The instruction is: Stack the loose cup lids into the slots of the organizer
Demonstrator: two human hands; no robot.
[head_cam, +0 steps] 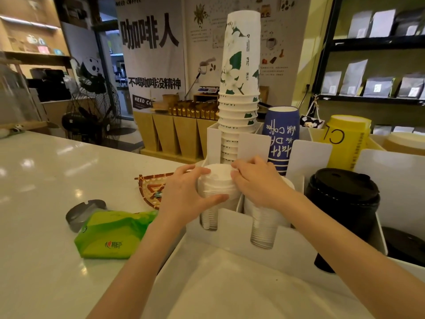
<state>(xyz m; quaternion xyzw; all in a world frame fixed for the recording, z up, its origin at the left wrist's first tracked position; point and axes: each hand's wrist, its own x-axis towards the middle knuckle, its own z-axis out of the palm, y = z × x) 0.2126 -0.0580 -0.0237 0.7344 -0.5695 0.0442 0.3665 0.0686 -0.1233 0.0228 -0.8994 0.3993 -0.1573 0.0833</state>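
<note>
A stack of thin white plastic cup lids (216,183), round and ribbed at the rims, sits at the top of the front-left slot of the white, flat-panelled organizer (232,224). The left hand (184,192) cups the stack from nine o'clock, thumb beneath and fingers over the top; the right hand (257,180) presses in from three o'clock, its grip closed on the same lids. More ribbed lids show through two rounded cutouts in the organizer's front wall. At three o'clock stands one stack of glossy black domed lids (342,199). Behind, at twelve o'clock, rise three cup stacks: tall white paper cups with green leaves (240,72), blue ones (281,134) and yellow ones (347,139). On the smooth, glossy white worktop (41,180), at nine o'clock from the hands, lie one green soft tissue pack (112,233), one grey metal clip-like piece (82,212) and one woven fan-shaped tray (151,189). The room is a coffee shop with a printed banner (151,49) and shelves of bagged goods (377,56).
</note>
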